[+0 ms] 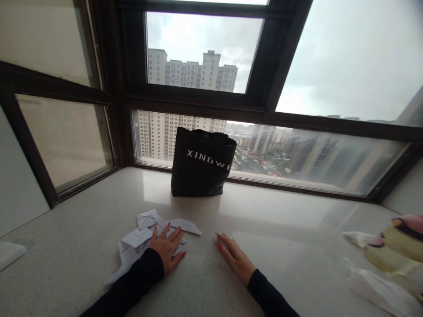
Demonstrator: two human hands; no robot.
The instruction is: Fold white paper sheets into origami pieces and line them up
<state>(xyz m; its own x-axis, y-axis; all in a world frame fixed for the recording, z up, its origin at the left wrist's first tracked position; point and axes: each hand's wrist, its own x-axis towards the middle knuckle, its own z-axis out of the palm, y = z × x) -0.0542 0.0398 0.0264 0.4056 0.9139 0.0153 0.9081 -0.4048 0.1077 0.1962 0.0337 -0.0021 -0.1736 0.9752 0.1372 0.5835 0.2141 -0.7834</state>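
Observation:
Several folded white papers (136,237) lie in a loose pile on the pale speckled sill (264,264). My left hand (168,250) rests on the pile's right side with its fingers spread, covering part of the papers. One folded piece (187,226) sticks out past my fingertips toward the right. To the right of the pile, my right hand (236,259) lies on the bare surface, fingers stretched forward and holding nothing. Behind both hands a black bag (201,176) with white lettering stands upright, apart from them.
Dark-framed windows (198,102) rise behind the bag, with tall buildings outside. At the right edge are yellowish containers with pink tops (393,251) and a clear plastic bag (380,286). A white object (11,253) sits at the far left.

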